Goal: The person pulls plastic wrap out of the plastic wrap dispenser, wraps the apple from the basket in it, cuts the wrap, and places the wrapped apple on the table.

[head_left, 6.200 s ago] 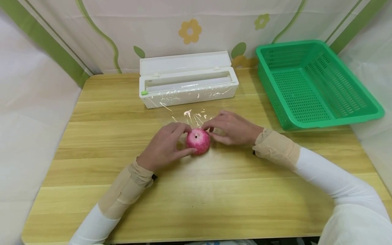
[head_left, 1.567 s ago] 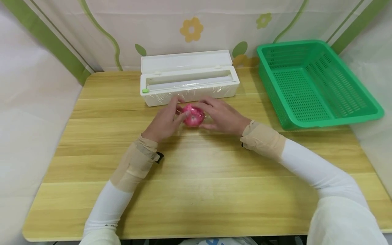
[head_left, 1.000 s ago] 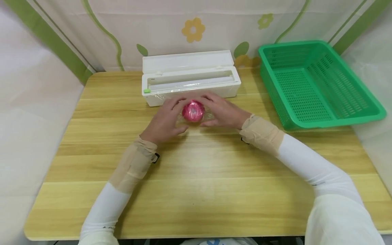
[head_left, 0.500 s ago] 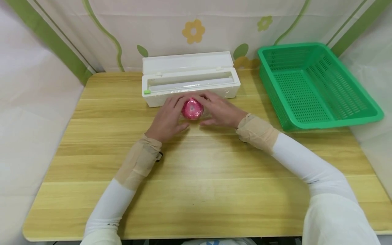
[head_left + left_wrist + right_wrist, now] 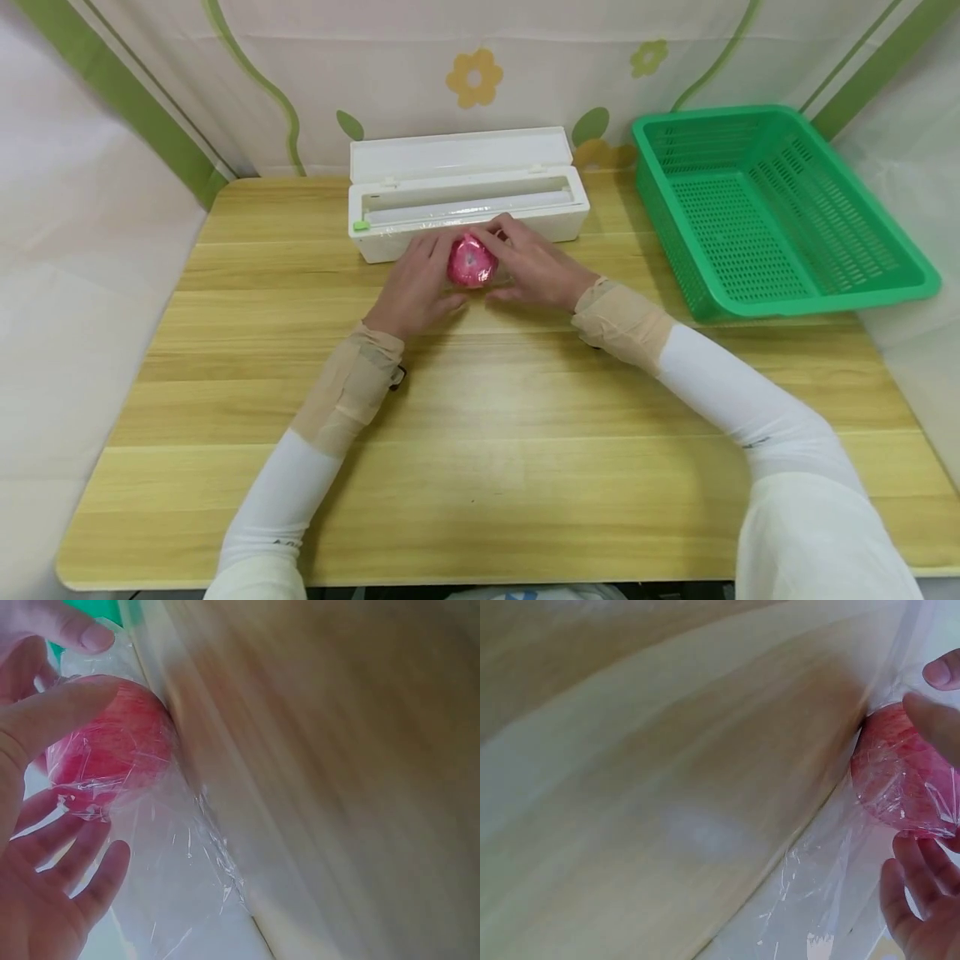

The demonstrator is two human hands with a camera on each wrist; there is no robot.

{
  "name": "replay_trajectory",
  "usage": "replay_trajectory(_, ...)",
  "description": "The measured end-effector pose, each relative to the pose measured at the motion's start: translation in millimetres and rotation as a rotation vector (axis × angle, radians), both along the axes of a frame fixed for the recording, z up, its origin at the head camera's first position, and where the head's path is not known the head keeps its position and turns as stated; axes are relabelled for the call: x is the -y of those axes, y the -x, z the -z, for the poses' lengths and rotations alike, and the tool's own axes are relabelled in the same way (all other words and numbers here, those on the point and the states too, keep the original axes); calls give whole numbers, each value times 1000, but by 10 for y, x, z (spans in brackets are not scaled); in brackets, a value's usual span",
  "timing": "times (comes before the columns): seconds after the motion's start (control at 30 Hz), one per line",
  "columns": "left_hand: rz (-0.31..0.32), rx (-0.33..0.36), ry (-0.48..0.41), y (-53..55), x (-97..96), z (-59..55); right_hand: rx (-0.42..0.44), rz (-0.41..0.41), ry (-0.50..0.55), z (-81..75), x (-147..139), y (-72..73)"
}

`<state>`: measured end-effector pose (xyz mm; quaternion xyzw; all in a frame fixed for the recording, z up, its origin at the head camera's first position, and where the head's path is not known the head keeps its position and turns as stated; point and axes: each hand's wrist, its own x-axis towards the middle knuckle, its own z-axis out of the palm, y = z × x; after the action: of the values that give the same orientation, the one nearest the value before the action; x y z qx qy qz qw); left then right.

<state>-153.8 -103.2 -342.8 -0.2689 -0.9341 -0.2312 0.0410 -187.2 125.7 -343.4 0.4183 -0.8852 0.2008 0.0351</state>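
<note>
A round pinkish-red fruit (image 5: 471,271), apple-like, is wrapped in clear cling film (image 5: 161,862). It lies on the wooden table, close to the front of the white film box. The film runs from the fruit toward the box in both wrist views. My left hand (image 5: 414,287) cups the fruit's left side, thumb in front and fingers curled behind. From the right, my right hand (image 5: 536,268) holds it likewise, with its fingers at the far edge. Several fingertips touch the wrapped surface in the wrist views. In the head view the fingers partly hide its back edge.
The white cling-film box (image 5: 468,190) stands behind the hands with its lid raised, a roll inside and a light green slider (image 5: 361,226) at its left end. A green perforated basket (image 5: 750,225) is at the back right. A patterned curtain hangs behind the table (image 5: 480,467).
The fruit was unwrapped and nearer the table's middle at first. It has moved back to the box, turned over and gained a film wrap. Lately both hands have crept slightly farther back with it.
</note>
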Motion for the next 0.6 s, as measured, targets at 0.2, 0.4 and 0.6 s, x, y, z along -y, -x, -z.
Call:
replay_trajectory(0.2, -5, -14, -51, 23, -13, 18, -27, 12, 54, 25, 15, 43)
replay_trajectory(0.4, 1, 14, -74, 34, -4, -31, 13, 9, 100, -12, -14, 78)
replay_trajectory(0.6, -5, 64, -84, 45, 43, -97, 114, -17, 153, -85, -56, 135)
